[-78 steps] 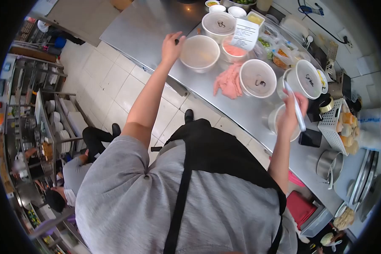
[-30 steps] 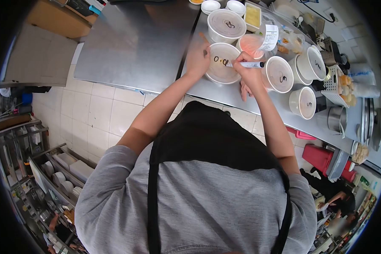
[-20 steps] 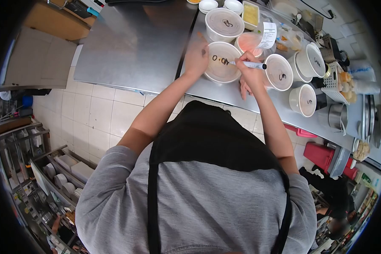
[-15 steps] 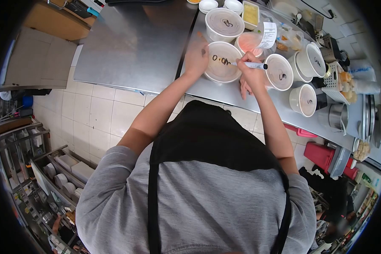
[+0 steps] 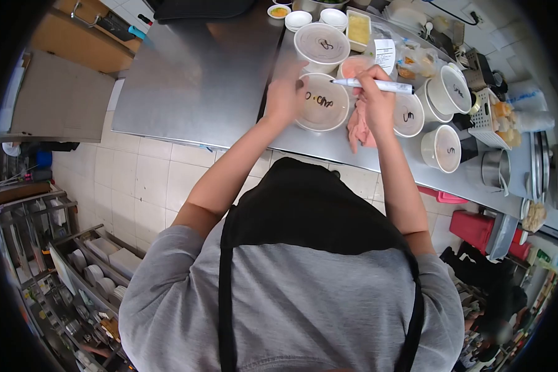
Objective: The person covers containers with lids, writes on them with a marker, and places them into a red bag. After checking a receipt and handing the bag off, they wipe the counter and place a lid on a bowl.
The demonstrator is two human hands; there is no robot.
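Note:
My right hand (image 5: 378, 102) grips a white marker pen (image 5: 381, 85) with a black end. Its dark tip points left, over the far right rim of a round lidded tub (image 5: 321, 115) with black handwriting on the lid. My left hand (image 5: 283, 98), blurred, is beside that tub's left rim, thumb and fingers apart. Below my right hand lies a crumpled pink cloth (image 5: 361, 127). Behind is another marked, lidded tub (image 5: 322, 44). A tub with pink contents (image 5: 356, 64) sits just beyond the pen, and a marked tub (image 5: 409, 116) is partly hidden behind my right wrist.
More white tubs (image 5: 441, 149) stand along the steel counter (image 5: 198, 80) to the right. A yellow-filled container (image 5: 358, 31), small white bowls (image 5: 298, 20) and a printed receipt (image 5: 384, 56) are at the back. A white basket (image 5: 487, 118) and metal pot (image 5: 495, 168) stand far right.
The pen has lifted off the lid's writing and swung to point left. The tub has shifted slightly toward me and left. More of the pink cloth shows beneath my right hand.

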